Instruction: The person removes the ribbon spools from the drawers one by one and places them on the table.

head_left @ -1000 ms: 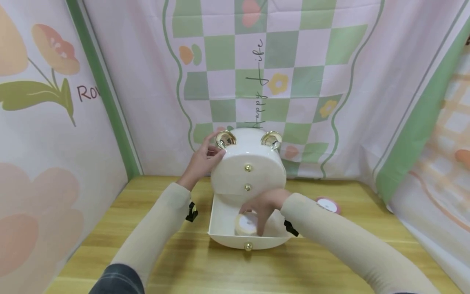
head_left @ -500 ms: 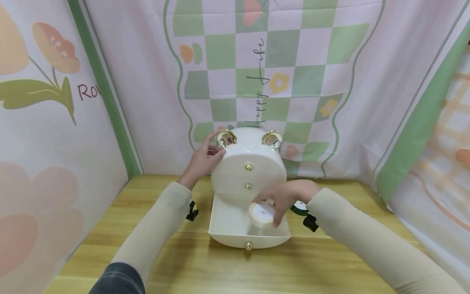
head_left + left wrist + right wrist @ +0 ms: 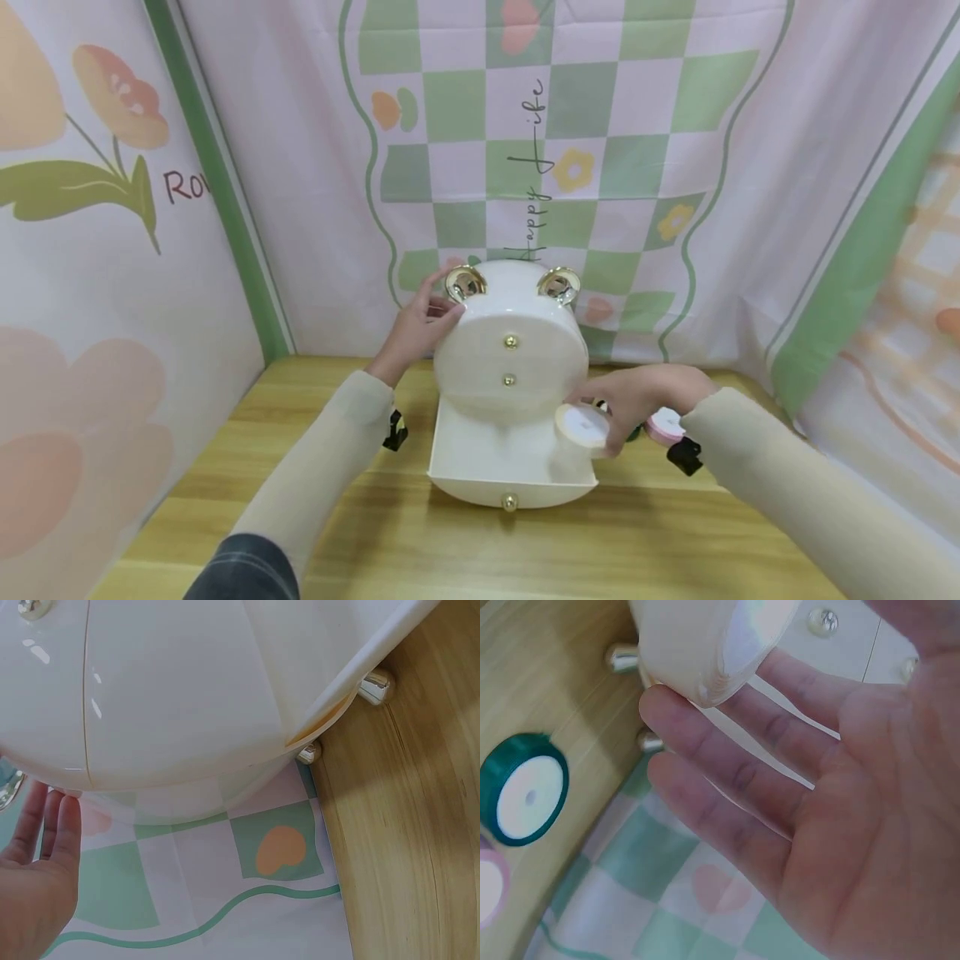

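- Cream ribbon roll (image 3: 582, 425), pinched in right hand (image 3: 645, 398), at the open drawer's (image 3: 480, 454) 3 o'clock edge.
- Left hand (image 3: 414, 329), fingers relaxed, rests against white cabinet (image 3: 512, 350) at 9 o'clock.

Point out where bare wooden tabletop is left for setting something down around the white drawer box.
Free: the wooden tabletop in front of the open drawer and left of the white rounded drawer box. Crowded: right of the box, where the right hand holds a cream ribbon roll near the pink and green rolls.

The right hand (image 3: 645, 400) hides most of the green ribbon roll (image 3: 523, 787) in the head view.
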`<state>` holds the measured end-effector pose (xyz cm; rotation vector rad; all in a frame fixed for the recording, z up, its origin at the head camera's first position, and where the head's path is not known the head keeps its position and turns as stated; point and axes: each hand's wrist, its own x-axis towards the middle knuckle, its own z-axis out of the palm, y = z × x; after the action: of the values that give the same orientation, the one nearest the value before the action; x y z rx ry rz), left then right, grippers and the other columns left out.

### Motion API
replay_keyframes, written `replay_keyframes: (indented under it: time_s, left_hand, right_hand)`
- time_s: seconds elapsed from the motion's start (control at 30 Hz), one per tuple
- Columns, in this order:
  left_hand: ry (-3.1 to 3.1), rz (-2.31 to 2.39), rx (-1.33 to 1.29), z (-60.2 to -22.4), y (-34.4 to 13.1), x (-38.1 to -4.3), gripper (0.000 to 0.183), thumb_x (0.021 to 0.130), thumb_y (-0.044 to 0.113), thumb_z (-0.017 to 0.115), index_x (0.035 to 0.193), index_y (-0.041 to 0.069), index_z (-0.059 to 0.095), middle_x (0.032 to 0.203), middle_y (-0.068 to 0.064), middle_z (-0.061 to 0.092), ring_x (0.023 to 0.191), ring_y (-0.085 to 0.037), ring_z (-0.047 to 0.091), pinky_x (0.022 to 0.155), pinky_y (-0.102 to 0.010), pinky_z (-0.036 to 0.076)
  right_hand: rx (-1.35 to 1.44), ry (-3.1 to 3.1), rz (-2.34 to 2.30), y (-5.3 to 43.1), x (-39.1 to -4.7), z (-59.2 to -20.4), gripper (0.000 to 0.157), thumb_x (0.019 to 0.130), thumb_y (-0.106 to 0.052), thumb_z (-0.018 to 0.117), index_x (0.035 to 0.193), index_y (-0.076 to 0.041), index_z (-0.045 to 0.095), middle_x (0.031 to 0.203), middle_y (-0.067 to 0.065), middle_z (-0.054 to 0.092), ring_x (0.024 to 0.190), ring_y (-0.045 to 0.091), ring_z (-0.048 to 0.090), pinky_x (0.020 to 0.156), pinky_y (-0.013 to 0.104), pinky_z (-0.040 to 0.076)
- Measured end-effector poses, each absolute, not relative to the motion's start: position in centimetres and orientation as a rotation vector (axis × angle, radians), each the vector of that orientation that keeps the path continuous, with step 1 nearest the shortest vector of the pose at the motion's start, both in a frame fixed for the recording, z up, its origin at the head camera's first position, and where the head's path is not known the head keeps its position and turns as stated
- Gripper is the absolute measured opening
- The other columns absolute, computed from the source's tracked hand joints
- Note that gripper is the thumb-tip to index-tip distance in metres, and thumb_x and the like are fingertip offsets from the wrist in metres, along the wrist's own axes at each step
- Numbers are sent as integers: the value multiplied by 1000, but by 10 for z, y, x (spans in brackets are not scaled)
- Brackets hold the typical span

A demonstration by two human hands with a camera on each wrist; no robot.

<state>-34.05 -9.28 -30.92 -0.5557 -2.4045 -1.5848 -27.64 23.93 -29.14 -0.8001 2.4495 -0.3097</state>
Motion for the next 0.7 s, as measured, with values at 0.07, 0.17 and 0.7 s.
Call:
replay_keyframes:
  time_s: [0.07, 0.17, 0.7]
  left_hand:
    - [-2402, -1585, -561, -309, -93, -341, 66, 99, 35, 65, 152, 50, 30, 116, -6, 62, 109, -24, 59, 94, -40, 52]
    - [-2397, -1580, -570, -309, -93, -341, 66, 99, 35, 65, 152, 49, 30, 116, -6, 62, 109, -24, 59, 95, -40, 51]
    - [-2408, -1572, -552, -309, -92, -340, 66, 99, 35, 65, 151, 52, 30, 116, -4, 62, 109, -23, 59, 94, -40, 52]
  right_hand:
    - [-796, 2449, -336, 246, -275, -292, 82, 69, -17, 89, 142, -15, 52, 126, 0, 54, 106, 22, 50, 91, 37, 44]
    - [-796, 2444, -394, 259, -274, -294, 74, 69, -15, 89, 135, -16, 57, 118, -1, 56, 103, 20, 50, 88, 37, 45]
    - [-577, 2501, -597, 314, -273, -331, 71, 68, -8, 88, 131, -6, 55, 108, 8, 54, 95, 25, 50, 75, 37, 48]
